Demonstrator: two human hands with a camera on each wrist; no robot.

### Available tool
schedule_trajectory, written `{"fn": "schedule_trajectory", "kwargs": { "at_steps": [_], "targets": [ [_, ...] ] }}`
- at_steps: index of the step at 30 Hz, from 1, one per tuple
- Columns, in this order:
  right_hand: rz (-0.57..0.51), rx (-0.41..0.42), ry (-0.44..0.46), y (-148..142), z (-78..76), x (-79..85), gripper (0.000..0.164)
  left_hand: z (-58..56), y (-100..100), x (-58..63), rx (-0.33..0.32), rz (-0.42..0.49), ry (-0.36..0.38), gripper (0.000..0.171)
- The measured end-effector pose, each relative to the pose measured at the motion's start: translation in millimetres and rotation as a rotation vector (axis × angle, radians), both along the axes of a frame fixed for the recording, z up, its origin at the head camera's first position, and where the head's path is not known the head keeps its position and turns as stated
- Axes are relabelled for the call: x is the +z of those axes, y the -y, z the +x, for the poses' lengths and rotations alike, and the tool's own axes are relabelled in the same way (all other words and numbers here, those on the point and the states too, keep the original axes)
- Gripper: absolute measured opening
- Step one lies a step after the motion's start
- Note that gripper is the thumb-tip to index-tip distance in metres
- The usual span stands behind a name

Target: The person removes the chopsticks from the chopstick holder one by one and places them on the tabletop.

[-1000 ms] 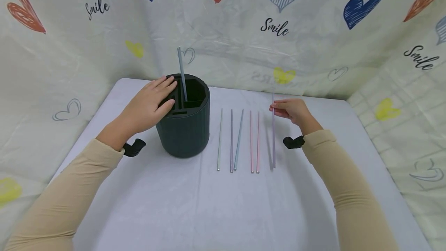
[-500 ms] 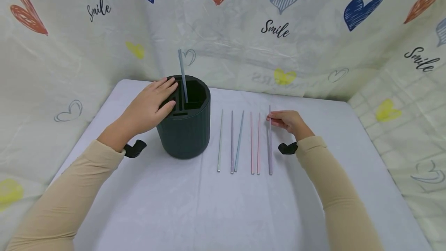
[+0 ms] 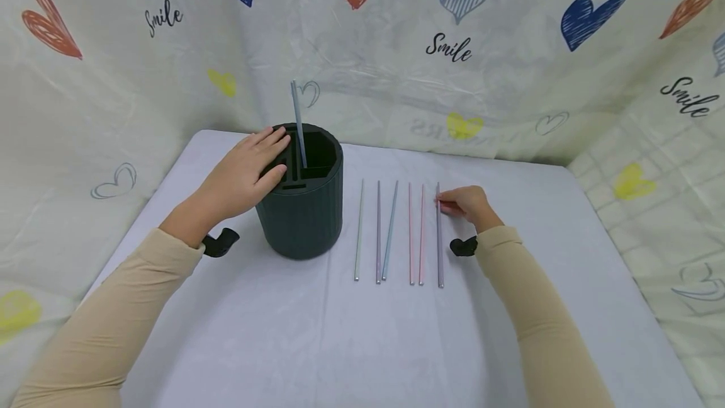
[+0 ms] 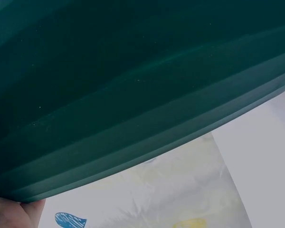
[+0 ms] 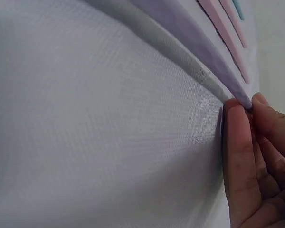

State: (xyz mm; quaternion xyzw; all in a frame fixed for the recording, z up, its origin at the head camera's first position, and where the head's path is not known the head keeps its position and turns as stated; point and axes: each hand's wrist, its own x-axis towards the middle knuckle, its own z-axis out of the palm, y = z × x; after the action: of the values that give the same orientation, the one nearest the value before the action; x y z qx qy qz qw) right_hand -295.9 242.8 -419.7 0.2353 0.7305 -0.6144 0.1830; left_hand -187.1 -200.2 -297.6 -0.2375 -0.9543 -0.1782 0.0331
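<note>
A dark green utensil holder (image 3: 299, 219) with compartments stands upright on the table, a blue-grey chopstick (image 3: 298, 124) leaning out of its larger compartment. My left hand (image 3: 240, 172) rests across the left of its rim, fingers extended over the top. In the left wrist view the holder's ribbed wall (image 4: 133, 95) fills most of the picture. My right hand (image 3: 466, 203) pinches the far, thin end of a purple chopstick (image 3: 440, 244) between thumb and fingers. That chopstick lies on or just above the cloth. To its left are two pink chopsticks (image 3: 421, 238), apart from it.
Between the holder and the pink pair lie a green chopstick (image 3: 359, 232), a mauve one (image 3: 378, 235) and a blue one (image 3: 389, 232). A white cloth covers the table (image 3: 362, 345). Behind hangs a heart-printed curtain (image 3: 385, 99), close to the table's back edge.
My right hand has moved left and nearer while lowering the purple chopstick to the cloth beside the pink pair. My left hand stays on the holder.
</note>
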Motion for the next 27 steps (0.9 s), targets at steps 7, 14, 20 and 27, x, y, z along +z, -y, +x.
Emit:
{"fn": "schedule_trajectory", "kwargs": {
  "at_steps": [7, 14, 20, 27],
  "targets": [
    [0.168, 0.047, -0.157, 2, -4.0, 3.2, 0.034, -0.3, 0, 0.5, -0.002, 0.002, -0.001, 0.058],
    [0.059, 0.032, -0.386, 42, -4.8, 46.5, 0.049, -0.5, 1, -1.7, 0.002, 0.005, -0.015, 0.057],
    [-0.130, 0.072, -0.530, 96, -6.0, 89.3, 0.044, -0.7, 1, -1.6, -0.003, 0.005, -0.027, 0.057],
    [-0.212, 0.250, -0.579, 151, -2.2, 119.6, 0.039, -1.2, 1, -3.7, -0.001, 0.008, -0.023, 0.057]
  ]
}}
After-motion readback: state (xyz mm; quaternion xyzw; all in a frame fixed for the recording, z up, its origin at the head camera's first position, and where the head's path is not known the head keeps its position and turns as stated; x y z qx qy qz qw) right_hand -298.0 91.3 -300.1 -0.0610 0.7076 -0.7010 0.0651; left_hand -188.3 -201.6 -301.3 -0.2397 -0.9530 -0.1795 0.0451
